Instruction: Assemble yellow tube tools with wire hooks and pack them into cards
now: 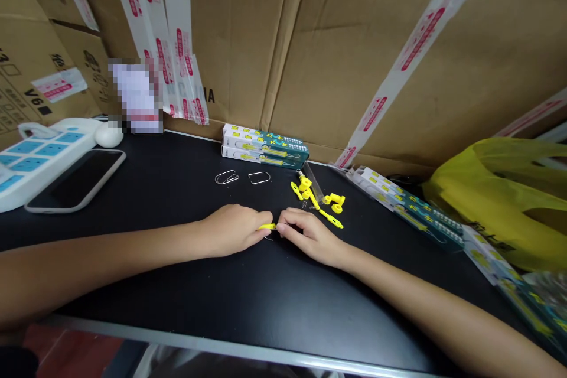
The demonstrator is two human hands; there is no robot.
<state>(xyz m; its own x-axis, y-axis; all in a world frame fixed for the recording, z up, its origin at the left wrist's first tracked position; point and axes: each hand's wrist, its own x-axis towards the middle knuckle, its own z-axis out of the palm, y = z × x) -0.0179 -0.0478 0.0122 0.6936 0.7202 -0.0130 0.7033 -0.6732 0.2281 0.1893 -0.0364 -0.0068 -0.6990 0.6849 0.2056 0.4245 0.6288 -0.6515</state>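
Between thumb and fingers, my left hand [237, 228] pinches a small yellow plastic piece [267, 227]. A thin curved wire [269, 238] shows just under it. My right hand [312, 235] meets the piece's right end, its thumb and fingers closed; whatever is between those fingertips is too small to name. Beyond the hands lie bent metal wire loops [227, 177] and a single wire loop [259, 178]. Loose yellow plastic parts [305, 184], tiny springs [304, 204] and a clear tube [314, 182] rest just past my right hand, with a flat yellow piece [331, 220] nearest to it.
Printed spring-scale boxes [266, 146] stand at the back, and more boxes [410, 207] line the right side by a yellow plastic bag [500, 201]. A phone [77, 182] and a power strip [48, 150] occupy the left. Taped cardboard [372, 41] walls the black table [248, 301].
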